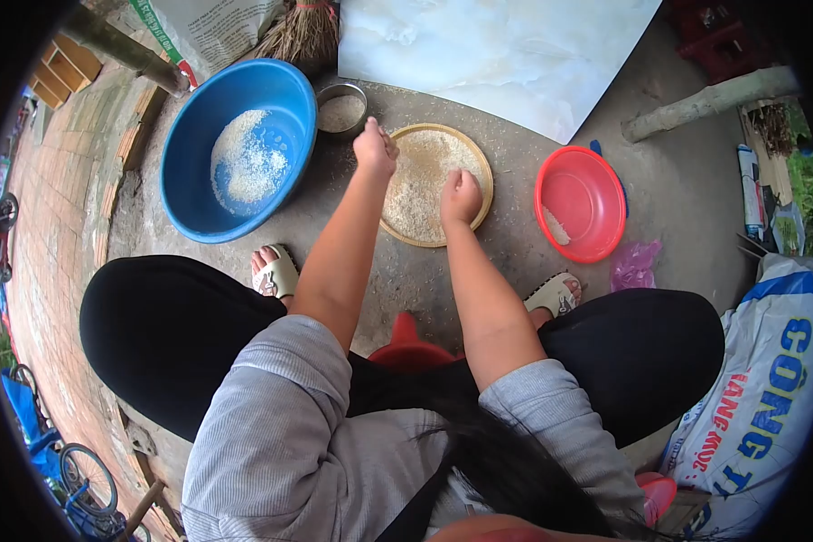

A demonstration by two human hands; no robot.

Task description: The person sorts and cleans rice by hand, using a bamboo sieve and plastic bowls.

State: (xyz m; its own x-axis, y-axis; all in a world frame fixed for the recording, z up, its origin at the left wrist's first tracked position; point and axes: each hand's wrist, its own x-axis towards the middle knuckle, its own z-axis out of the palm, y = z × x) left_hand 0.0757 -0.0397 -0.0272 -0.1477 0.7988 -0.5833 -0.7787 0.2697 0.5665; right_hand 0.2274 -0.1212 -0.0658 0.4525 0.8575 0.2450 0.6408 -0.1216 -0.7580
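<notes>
A round, shallow woven tray (413, 237) lies on the ground between my feet, with pale grain and a browner patch spread over it. My left hand (376, 149) is closed above the tray's left edge, near a metal bowl (341, 110) that holds some grain. Over the right part of the tray, my right hand (462, 196) is curled into a fist. What either hand holds, if anything, is hidden. A large blue basin (190, 181) on the left contains white grain (248, 163). On the right, a red basin (596, 194) has a little grain along its lower left side.
A pale marbled sheet (497, 54) lies beyond the tray, beside a straw broom (303, 36). A pink plastic bag (635, 266) is below the red basin. Large printed sacks (759, 379) stand at the right. Wooden poles (714, 104) reach in from both sides.
</notes>
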